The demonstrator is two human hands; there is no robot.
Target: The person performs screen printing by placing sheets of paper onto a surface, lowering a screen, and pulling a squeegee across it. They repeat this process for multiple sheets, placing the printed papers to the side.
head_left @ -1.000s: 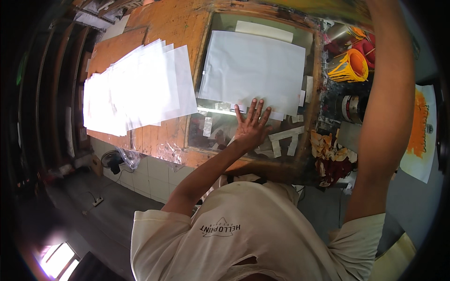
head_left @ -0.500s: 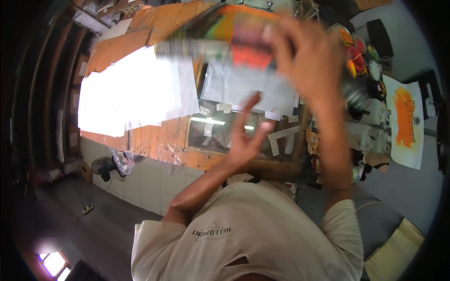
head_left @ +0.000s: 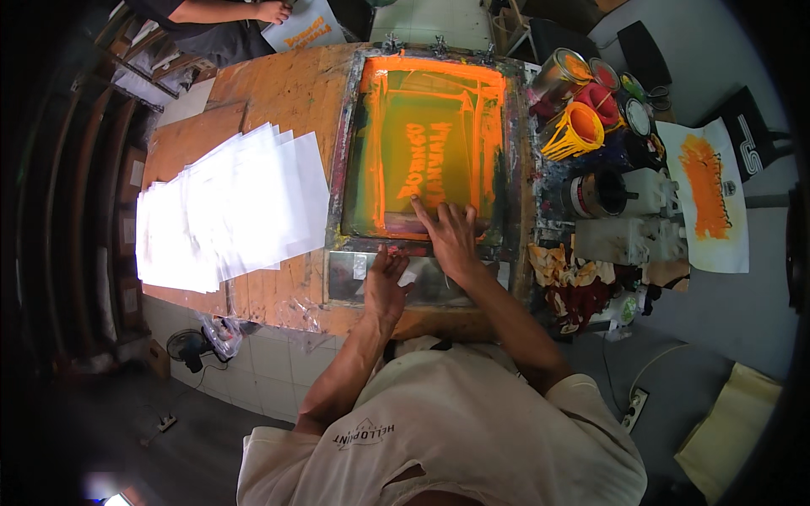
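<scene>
A screen-printing frame (head_left: 348,152) lies flat on the wooden table, its mesh smeared with orange ink around orange lettering. My right hand (head_left: 454,244) reaches over its near end, gripping a squeegee (head_left: 407,224) whose dark purplish bar lies across the mesh. The index finger stretches forward onto the mesh; the squeegee's right part is hidden by the hand. My left hand (head_left: 386,288) is open, palm partly up, with its thumb apart and its fingertips at the near edge of the frame. Below both hands shows a glass plate (head_left: 344,289) with tape pieces on it.
Fanned white sheets (head_left: 228,211) cover the table's left side. Ink cans (head_left: 564,74), an orange-dripped cup (head_left: 582,126), a dark jar (head_left: 595,192) and stained rags (head_left: 574,295) crowd the right. A co-worker's hand (head_left: 274,12) is by a printed sheet (head_left: 305,29) at the far left.
The raised frame has come down flat over the glass and the pale sheet there. My right hand has moved from its upper edge to the squeegee; my left hand has drawn back leftward.
</scene>
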